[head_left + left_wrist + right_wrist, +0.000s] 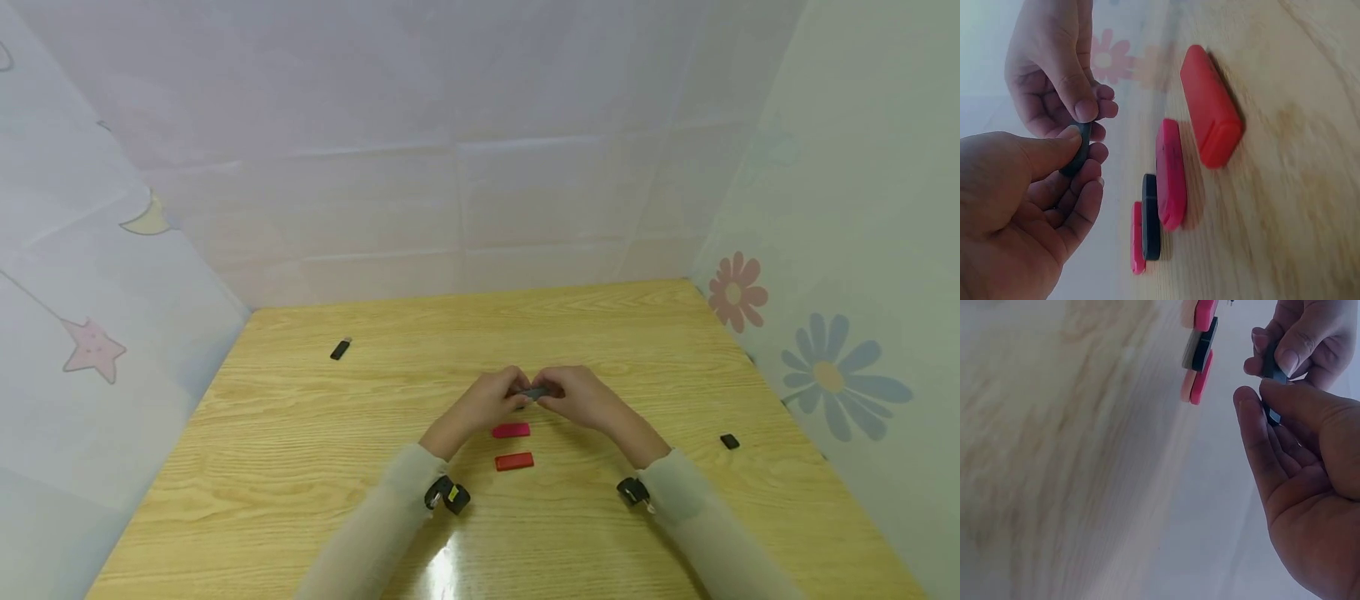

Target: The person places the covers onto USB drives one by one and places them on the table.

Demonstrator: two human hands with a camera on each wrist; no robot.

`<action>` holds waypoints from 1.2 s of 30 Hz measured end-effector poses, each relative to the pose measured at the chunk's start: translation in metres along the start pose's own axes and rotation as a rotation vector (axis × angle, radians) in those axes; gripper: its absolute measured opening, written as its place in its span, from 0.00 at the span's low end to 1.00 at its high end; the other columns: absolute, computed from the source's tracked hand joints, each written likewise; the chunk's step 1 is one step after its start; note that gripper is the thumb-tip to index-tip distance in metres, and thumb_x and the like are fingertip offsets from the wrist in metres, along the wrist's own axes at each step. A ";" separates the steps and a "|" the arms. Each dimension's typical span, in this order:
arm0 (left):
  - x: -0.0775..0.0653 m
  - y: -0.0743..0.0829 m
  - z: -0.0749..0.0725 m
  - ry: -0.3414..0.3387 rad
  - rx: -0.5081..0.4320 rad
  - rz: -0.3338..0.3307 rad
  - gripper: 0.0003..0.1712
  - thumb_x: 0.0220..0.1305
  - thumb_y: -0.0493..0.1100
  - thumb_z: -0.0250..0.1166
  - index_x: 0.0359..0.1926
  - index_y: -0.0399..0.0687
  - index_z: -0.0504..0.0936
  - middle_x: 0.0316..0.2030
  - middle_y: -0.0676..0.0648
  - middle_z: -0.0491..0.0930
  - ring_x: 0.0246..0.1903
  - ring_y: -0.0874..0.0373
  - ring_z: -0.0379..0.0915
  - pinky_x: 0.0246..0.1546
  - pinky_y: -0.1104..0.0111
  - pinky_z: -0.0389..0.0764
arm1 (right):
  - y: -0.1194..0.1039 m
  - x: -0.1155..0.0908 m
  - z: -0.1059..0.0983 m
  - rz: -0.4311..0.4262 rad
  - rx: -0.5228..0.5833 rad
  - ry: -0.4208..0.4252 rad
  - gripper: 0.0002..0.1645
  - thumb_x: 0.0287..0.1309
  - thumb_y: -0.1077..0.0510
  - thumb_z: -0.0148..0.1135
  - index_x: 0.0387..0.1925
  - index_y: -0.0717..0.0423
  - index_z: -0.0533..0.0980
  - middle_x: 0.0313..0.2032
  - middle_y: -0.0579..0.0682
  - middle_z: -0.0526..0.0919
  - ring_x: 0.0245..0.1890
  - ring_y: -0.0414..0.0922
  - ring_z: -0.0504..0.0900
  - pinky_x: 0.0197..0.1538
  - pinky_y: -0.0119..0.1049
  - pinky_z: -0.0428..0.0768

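Observation:
Both hands meet over the middle of the table, pinching one small dark USB stick (pixel 1079 153) between thumbs and fingers. My left hand (pixel 491 400) has one end and my right hand (pixel 577 395) the other; fingers partly cover the stick. It is held above the tabletop in both wrist views. Below the hands in the head view lie a pink USB stick (pixel 512 431) and a red one (pixel 514 461). The left wrist view shows a black stick (pixel 1150 215) and a second pink one (pixel 1138 237) lined up beyond the nearer pink one.
At the far left of the wooden table (pixel 262 467) lies a black USB stick (pixel 341 348) with its metal plug bare. A small black cap (pixel 730 441) lies near the right edge. Patterned sheets (pixel 457 167) stand behind and on both sides.

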State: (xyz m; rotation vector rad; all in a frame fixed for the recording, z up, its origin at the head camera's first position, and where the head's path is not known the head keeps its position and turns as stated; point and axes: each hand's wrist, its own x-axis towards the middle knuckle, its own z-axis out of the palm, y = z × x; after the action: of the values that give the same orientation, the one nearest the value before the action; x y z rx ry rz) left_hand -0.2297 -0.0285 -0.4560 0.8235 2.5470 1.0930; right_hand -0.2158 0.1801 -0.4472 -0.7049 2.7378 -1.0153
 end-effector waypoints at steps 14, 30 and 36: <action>0.021 0.012 0.019 -0.056 0.143 -0.014 0.10 0.69 0.44 0.68 0.48 0.48 0.82 0.43 0.52 0.84 0.41 0.64 0.79 0.41 0.73 0.78 | 0.020 -0.015 -0.007 0.015 -0.103 -0.010 0.08 0.62 0.66 0.68 0.41 0.55 0.79 0.33 0.45 0.84 0.29 0.38 0.77 0.35 0.37 0.78; 0.030 0.023 0.034 -0.179 0.401 0.084 0.09 0.73 0.43 0.63 0.46 0.45 0.86 0.37 0.53 0.78 0.33 0.64 0.68 0.35 0.76 0.71 | 0.036 -0.020 -0.008 -0.070 -0.261 -0.040 0.02 0.58 0.66 0.70 0.32 0.59 0.83 0.30 0.47 0.81 0.30 0.40 0.74 0.36 0.35 0.75; 0.026 0.026 0.036 -0.213 0.436 0.097 0.09 0.75 0.40 0.58 0.36 0.49 0.82 0.32 0.54 0.72 0.31 0.62 0.63 0.32 0.73 0.65 | 0.035 -0.023 -0.008 -0.036 -0.281 -0.068 0.02 0.59 0.64 0.68 0.32 0.60 0.82 0.32 0.47 0.80 0.31 0.39 0.74 0.38 0.36 0.75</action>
State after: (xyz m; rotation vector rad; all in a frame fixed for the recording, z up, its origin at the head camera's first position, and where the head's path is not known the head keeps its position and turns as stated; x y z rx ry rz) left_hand -0.2256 0.0222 -0.4621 1.1087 2.6136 0.4383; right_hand -0.2112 0.2191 -0.4642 -0.8140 2.8463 -0.6050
